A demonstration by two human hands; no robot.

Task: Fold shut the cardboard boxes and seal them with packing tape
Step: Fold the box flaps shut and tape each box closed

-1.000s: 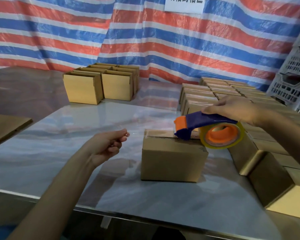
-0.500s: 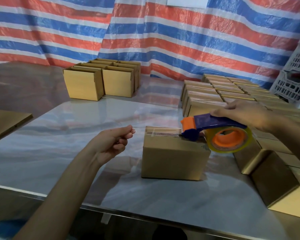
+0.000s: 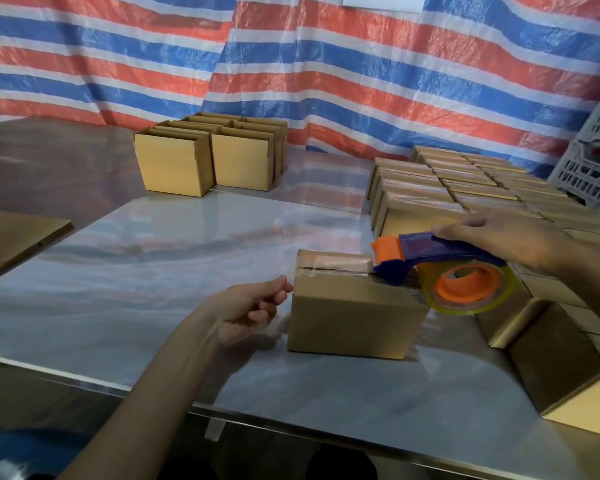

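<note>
A closed cardboard box (image 3: 354, 317) sits on the grey table (image 3: 153, 271) just right of the middle of the view. Its top flaps are folded down, and a glossy strip of clear tape (image 3: 329, 265) runs along the seam from its 9 o'clock edge. The right hand (image 3: 499, 237) comes in from 3 o'clock, its grip wrapped over the blue handle of the tape dispenser (image 3: 440, 268). The dispenser's orange-capped nose meets the box top towards the 3 o'clock end of the seam. The left hand (image 3: 253, 306) is just beside the box's 9 o'clock face, fingers curled and thumb tip against forefinger. Whether that grip has tape in it cannot be told. At 11 o'clock stands a cluster of open boxes (image 3: 174, 164). Rows of sealed boxes (image 3: 447, 181) fill the table at 2 o'clock. Flat cardboard (image 3: 18, 233) lies at 9 o'clock, and a striped tarp (image 3: 326, 64) hangs across 12 o'clock.
</note>
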